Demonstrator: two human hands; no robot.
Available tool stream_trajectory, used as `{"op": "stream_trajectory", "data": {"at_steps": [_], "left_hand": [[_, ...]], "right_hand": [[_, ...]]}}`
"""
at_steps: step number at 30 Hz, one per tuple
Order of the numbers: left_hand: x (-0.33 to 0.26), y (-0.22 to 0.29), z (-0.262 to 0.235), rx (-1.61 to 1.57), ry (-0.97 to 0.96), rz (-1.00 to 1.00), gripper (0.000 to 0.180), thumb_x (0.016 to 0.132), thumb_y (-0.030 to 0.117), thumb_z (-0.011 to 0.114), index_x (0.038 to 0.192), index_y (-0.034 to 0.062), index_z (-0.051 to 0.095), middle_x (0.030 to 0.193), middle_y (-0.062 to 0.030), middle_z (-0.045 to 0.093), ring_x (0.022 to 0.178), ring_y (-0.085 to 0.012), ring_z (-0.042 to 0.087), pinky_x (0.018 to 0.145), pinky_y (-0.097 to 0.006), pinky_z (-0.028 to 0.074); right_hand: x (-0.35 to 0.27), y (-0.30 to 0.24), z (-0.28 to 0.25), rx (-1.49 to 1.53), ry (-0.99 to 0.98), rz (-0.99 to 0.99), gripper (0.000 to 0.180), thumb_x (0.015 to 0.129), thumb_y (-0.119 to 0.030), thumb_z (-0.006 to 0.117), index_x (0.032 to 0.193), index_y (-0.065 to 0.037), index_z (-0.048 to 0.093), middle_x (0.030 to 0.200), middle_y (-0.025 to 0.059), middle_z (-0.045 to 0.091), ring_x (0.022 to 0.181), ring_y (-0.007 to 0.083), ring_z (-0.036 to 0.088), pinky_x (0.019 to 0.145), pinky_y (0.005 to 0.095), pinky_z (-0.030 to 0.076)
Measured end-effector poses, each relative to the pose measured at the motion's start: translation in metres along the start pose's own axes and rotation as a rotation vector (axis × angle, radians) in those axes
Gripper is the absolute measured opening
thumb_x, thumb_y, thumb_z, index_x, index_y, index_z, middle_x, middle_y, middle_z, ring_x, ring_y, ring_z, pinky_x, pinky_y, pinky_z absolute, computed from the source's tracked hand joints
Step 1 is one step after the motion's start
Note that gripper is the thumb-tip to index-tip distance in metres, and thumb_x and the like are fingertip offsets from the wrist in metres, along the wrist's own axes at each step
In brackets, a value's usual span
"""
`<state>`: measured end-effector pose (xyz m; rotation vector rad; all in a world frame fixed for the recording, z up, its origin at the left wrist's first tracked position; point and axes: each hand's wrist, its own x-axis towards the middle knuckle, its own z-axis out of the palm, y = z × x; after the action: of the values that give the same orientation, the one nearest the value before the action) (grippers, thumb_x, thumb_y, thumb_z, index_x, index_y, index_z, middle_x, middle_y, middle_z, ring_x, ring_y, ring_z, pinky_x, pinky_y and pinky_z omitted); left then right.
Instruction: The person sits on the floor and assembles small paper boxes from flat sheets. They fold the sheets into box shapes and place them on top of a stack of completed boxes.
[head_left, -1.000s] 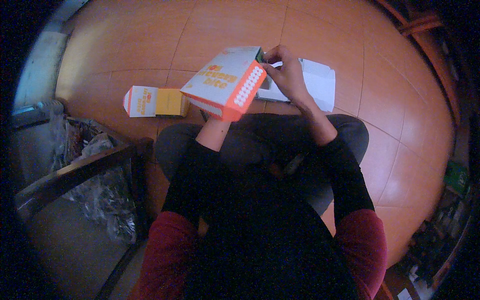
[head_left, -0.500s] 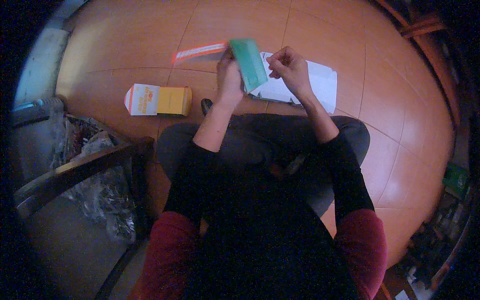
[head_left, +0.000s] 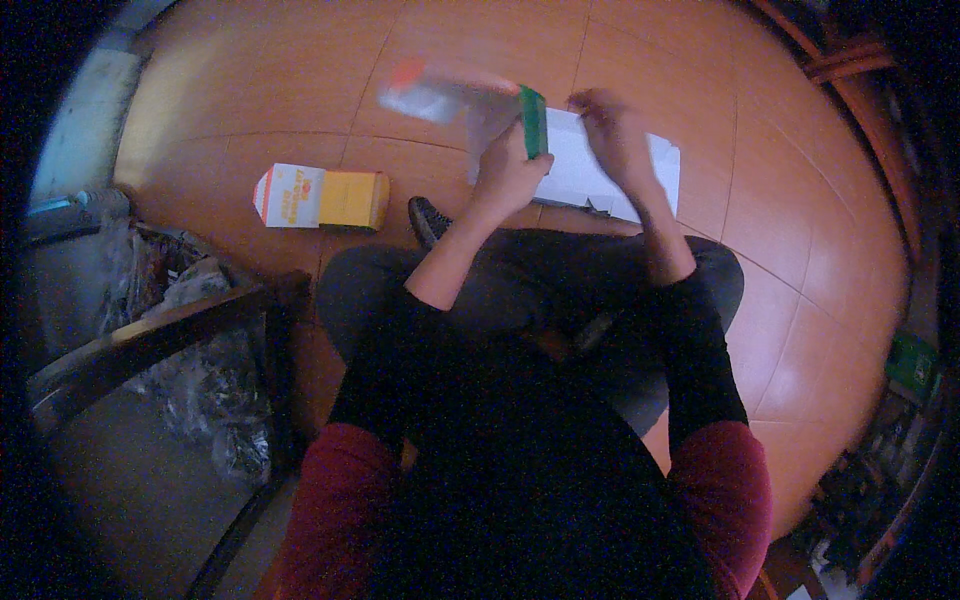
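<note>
Currently the left hand (head_left: 508, 175) has its grip closed around a flat carton (head_left: 470, 100) with a green edge, raised above the tiled floor (head_left: 800, 300); the carton's far end is blurred. Right hand (head_left: 615, 130) rests fingers-down on a white flattened box (head_left: 600, 170) lying on the floor just beyond the knees, whether pinching it I cannot tell. An orange-and-white carton (head_left: 322, 197) lies on the floor, well apart to the left.

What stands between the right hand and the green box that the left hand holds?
Nothing visible does. The left hand grips the green box, and the right hand is just beside it, above the white sheet on the floor, with only open space between them.
</note>
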<state>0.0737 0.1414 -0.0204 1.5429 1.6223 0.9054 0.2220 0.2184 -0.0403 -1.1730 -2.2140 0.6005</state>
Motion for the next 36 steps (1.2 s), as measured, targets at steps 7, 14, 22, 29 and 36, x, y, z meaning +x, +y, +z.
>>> {"op": "stream_trajectory", "data": {"at_steps": [7, 14, 22, 29, 36], "left_hand": [[-0.011, -0.017, 0.03, 0.35, -0.41, 0.132, 0.036, 0.072, 0.023, 0.052, 0.101, 0.0032, 0.048, 0.097, -0.0208, 0.051, 0.086, -0.0378, 0.051, 0.078, -0.044, 0.039], [0.014, -0.012, -0.016, -1.038, 0.172, -0.295, 0.027, 0.077, 0.023, 0.056, 0.093, 0.0021, 0.05, 0.087, -0.0088, 0.053, 0.075, -0.0164, 0.054, 0.069, -0.028, 0.044], [0.009, -0.004, -0.008, -0.869, 0.432, -0.179, 0.013, 0.07, 0.005, 0.061, 0.08, -0.0003, 0.054, 0.074, -0.0057, 0.057, 0.065, -0.0121, 0.055, 0.058, -0.024, 0.045], [0.005, -0.006, 0.005, -0.727, 0.443, -0.072, 0.006, 0.069, 0.001, 0.061, 0.069, -0.0014, 0.055, 0.066, -0.0056, 0.057, 0.059, -0.0106, 0.054, 0.056, -0.022, 0.045], [0.002, -0.011, 0.005, -1.011, 0.322, -0.12, 0.005, 0.074, -0.001, 0.055, 0.079, -0.0015, 0.054, 0.077, -0.0079, 0.058, 0.066, -0.0137, 0.056, 0.061, -0.024, 0.047]], "right_hand": [[-0.006, -0.043, -0.006, 0.199, 0.224, -0.095, 0.021, 0.07, -0.008, 0.061, 0.088, -0.002, 0.054, 0.081, 0.0109, 0.058, 0.071, 0.0187, 0.057, 0.061, 0.0271, 0.045], [-0.003, -0.038, -0.004, -0.035, 0.353, -0.321, 0.013, 0.067, -0.003, 0.061, 0.08, -0.004, 0.057, 0.071, 0.0079, 0.056, 0.06, 0.0188, 0.057, 0.05, 0.0274, 0.045], [-0.007, -0.055, 0.008, 0.228, 0.348, -0.155, 0.01, 0.07, -0.007, 0.06, 0.08, -0.003, 0.06, 0.067, 0.0079, 0.052, 0.058, 0.0172, 0.054, 0.049, 0.0266, 0.043], [-0.008, -0.06, 0.009, 0.435, 0.355, -0.002, 0.007, 0.071, -0.01, 0.06, 0.072, -0.003, 0.06, 0.068, 0.0095, 0.053, 0.059, 0.0194, 0.053, 0.049, 0.0276, 0.042], [-0.009, -0.056, 0.018, 0.266, 0.366, -0.08, 0.008, 0.067, -0.01, 0.061, 0.071, -0.004, 0.058, 0.067, 0.0098, 0.052, 0.06, 0.0247, 0.052, 0.05, 0.031, 0.041]]}}
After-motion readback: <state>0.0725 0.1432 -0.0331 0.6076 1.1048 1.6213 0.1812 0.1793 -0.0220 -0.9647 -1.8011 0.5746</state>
